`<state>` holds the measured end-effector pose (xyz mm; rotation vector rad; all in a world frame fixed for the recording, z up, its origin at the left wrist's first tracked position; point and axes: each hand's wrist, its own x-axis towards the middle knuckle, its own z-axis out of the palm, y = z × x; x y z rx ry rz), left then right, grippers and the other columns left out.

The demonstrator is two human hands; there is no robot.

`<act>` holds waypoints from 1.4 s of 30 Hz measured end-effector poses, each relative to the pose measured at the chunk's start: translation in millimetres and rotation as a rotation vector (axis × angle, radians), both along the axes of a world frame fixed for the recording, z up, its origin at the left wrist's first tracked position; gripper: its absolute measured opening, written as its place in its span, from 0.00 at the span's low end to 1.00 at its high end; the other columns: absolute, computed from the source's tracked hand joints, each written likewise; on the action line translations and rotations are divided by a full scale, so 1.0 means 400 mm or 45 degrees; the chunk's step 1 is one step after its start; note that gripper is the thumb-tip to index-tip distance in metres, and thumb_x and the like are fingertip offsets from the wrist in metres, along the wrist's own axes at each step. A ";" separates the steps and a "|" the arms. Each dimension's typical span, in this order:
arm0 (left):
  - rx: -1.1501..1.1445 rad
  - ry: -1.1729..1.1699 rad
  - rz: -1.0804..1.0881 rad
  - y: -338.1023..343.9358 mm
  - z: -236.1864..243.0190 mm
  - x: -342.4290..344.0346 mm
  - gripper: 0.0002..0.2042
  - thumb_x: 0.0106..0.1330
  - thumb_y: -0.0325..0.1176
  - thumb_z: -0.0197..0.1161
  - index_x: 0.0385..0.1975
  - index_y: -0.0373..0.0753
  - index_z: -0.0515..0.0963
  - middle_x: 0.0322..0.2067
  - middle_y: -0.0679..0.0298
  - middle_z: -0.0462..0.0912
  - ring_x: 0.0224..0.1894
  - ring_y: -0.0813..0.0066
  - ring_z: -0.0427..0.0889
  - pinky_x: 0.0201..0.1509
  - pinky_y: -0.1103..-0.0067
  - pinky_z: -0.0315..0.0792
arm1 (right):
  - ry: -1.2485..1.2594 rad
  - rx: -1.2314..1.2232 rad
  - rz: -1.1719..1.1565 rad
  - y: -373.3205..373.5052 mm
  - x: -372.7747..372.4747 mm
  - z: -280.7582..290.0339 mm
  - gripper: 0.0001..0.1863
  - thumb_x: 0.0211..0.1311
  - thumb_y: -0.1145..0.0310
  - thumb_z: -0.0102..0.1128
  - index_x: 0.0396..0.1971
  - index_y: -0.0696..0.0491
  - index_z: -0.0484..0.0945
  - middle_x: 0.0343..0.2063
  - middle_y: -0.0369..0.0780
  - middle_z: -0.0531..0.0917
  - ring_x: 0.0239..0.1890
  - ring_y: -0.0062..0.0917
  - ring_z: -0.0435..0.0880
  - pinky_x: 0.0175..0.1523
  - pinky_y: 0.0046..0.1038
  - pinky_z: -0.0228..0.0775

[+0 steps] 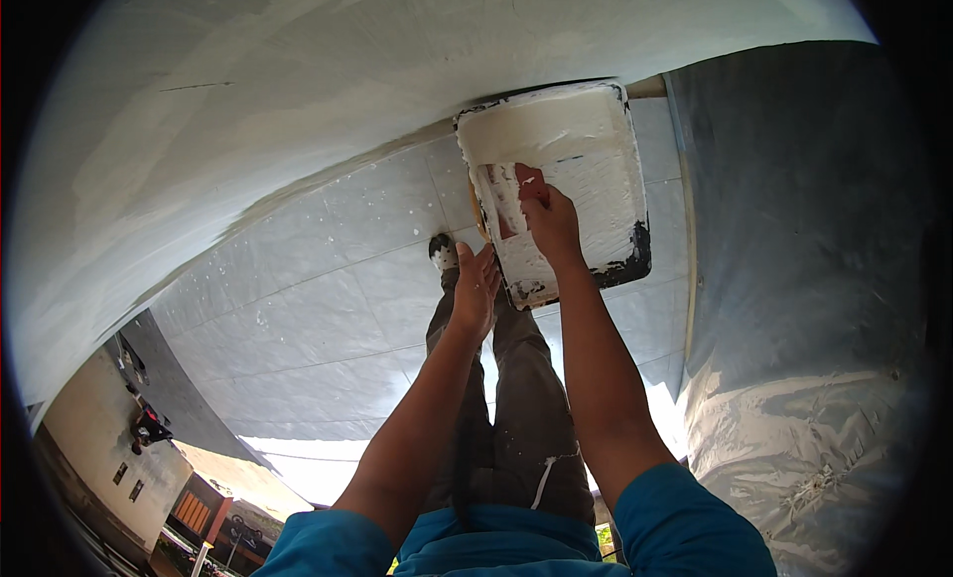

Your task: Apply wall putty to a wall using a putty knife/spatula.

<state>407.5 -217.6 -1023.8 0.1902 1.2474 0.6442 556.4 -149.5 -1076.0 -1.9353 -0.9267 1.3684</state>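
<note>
A shallow black rectangular tray (637, 247), its inside and rim thickly smeared with white filler paste (571, 130), is in front of me below the wall. My right hand (556, 224) is closed on a flat reddish-brown scraper (531, 180) over the left part of the tray. White paste streaks the scraper's broad blade. My left hand (476, 291) is beside the tray's near left edge, thumb up and fingers stretched out. I cannot tell whether its fingertips touch the rim.
A pale wall (328, 71) with patchy coating curves across the far side and left. Grey tiles (328, 269) spotted with white cover the floor. A dark grey sheeted surface (794, 229) rises at right. Far lower left, a person (149, 428) is near a building.
</note>
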 end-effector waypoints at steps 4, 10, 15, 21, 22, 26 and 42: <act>0.001 0.003 0.001 0.001 0.003 0.002 0.55 0.64 0.77 0.29 0.71 0.23 0.43 0.74 0.42 0.43 0.77 0.53 0.42 0.78 0.65 0.36 | 0.047 0.016 -0.049 -0.009 0.014 0.003 0.12 0.54 0.66 0.59 0.31 0.60 0.80 0.24 0.44 0.83 0.27 0.32 0.81 0.37 0.33 0.72; 0.021 -0.014 0.001 -0.001 -0.004 -0.003 0.55 0.64 0.77 0.28 0.71 0.23 0.44 0.74 0.42 0.45 0.77 0.53 0.43 0.78 0.64 0.37 | 0.354 -0.156 -0.232 -0.028 0.031 0.003 0.11 0.55 0.67 0.58 0.30 0.60 0.80 0.21 0.39 0.81 0.23 0.22 0.76 0.33 0.29 0.69; 0.023 -0.024 0.000 0.006 0.000 -0.005 0.55 0.65 0.76 0.28 0.71 0.23 0.44 0.73 0.42 0.46 0.77 0.54 0.44 0.78 0.64 0.38 | -0.099 -0.054 -0.015 -0.037 0.049 -0.017 0.12 0.56 0.66 0.59 0.30 0.61 0.80 0.23 0.44 0.83 0.25 0.31 0.80 0.35 0.33 0.71; 0.016 -0.012 0.015 0.001 -0.005 0.005 0.54 0.65 0.76 0.29 0.71 0.23 0.44 0.74 0.42 0.45 0.77 0.53 0.43 0.78 0.64 0.37 | 0.077 -0.091 0.026 -0.039 0.038 -0.037 0.13 0.55 0.65 0.59 0.31 0.61 0.81 0.22 0.43 0.83 0.25 0.29 0.81 0.35 0.32 0.71; 0.006 0.002 0.021 0.000 -0.005 0.003 0.54 0.65 0.76 0.29 0.71 0.23 0.44 0.74 0.42 0.44 0.77 0.53 0.43 0.78 0.64 0.37 | 0.079 -0.090 0.026 -0.039 0.036 -0.037 0.13 0.55 0.65 0.59 0.31 0.61 0.81 0.22 0.43 0.83 0.25 0.29 0.81 0.35 0.32 0.71; 0.008 -0.004 0.024 -0.001 -0.013 -0.001 0.54 0.66 0.75 0.29 0.71 0.23 0.44 0.74 0.42 0.44 0.77 0.53 0.42 0.78 0.64 0.37 | 0.387 -0.186 -0.156 -0.044 0.036 -0.028 0.08 0.56 0.70 0.58 0.32 0.58 0.81 0.23 0.34 0.80 0.23 0.17 0.76 0.29 0.22 0.67; -0.012 -0.023 0.042 -0.016 -0.012 -0.006 0.54 0.66 0.76 0.29 0.71 0.23 0.45 0.73 0.43 0.46 0.77 0.54 0.45 0.78 0.65 0.38 | 0.591 -0.217 -0.287 -0.056 0.090 0.022 0.09 0.55 0.69 0.61 0.35 0.56 0.81 0.25 0.34 0.81 0.24 0.16 0.77 0.30 0.22 0.69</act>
